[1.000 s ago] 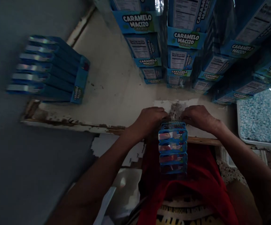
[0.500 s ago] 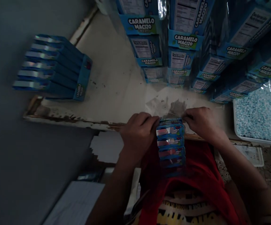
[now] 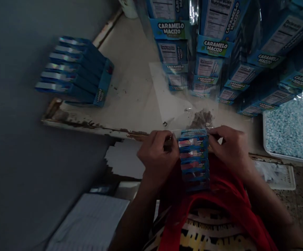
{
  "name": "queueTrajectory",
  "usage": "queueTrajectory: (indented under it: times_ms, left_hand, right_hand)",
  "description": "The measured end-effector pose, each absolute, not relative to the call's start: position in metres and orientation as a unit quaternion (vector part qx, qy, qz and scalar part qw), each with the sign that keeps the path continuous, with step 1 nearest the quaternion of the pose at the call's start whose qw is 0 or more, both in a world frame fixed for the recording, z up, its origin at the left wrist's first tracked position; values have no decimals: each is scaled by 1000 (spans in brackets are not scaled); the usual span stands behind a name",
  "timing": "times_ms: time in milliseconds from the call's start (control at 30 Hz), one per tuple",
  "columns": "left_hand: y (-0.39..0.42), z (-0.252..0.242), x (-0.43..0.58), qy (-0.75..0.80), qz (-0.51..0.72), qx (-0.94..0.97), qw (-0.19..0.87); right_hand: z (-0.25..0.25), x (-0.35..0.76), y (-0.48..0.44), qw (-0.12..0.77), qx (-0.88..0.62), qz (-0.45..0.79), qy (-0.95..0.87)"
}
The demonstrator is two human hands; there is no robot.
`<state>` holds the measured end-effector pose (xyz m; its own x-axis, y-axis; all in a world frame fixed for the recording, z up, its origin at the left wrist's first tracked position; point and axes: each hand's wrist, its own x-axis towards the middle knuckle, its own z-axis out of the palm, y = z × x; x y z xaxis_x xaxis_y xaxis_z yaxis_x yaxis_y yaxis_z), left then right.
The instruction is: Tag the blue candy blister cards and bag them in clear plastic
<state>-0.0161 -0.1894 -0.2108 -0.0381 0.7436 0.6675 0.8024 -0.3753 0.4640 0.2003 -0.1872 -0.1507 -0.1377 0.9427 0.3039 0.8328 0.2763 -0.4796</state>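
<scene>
A blue display pack of several candy boxes (image 3: 194, 153) stands at the table's front edge, against the red apron. At its upper left corner is my left hand (image 3: 160, 150), thumb and fingers pinched; what they hold is too small to make out. My right hand (image 3: 228, 144) pinches at the upper right corner, and its fingertips hide what is between them. Clear plastic film (image 3: 167, 101) lies on the table just behind the pack, with a small brown heap (image 3: 201, 118) beside it.
Wrapped blue packs (image 3: 171, 52) are stacked at the back right. Another pack (image 3: 75, 71) sits at the table's left corner. A tray of light blue candies (image 3: 293, 127) is at the right. Below the table are a white basket (image 3: 289, 177) and papers (image 3: 88, 219).
The view has shifted, so the table and stacks appear further right. My left hand's fingers have curled into a pinch beside the pack, and more clear film shows behind it.
</scene>
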Motion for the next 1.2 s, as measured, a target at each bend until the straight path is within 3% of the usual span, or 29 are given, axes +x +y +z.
queueTrajectory:
  times_ms: [233, 433, 700, 867, 1067, 1200]
  left_hand:
    - [-197, -228, 3, -529, -566, -633, 17]
    - [-196, -241, 7, -514, -589, -618, 85]
    - [-213, -275, -12, -515, -523, -673, 90]
    - [-207, -300, -9, -618, -476, -625, -16]
    - [-211, -292, -14, -556, -437, -707, -15]
    - [-227, -296, -19, -519, -416, -746, -16]
  right_hand:
    - [-180, 192, -203, 382, -511, -126, -760]
    - [-198, 205, -211, 388, -436, -162, -796]
    - [-215, 221, -225, 315, -475, -69, -819]
    - [-229, 220, -219, 372, -450, -21, -812]
    - [-224, 211, -212, 445, -417, 17, -793]
    - [-225, 214, -220, 439, -407, 70, -798]
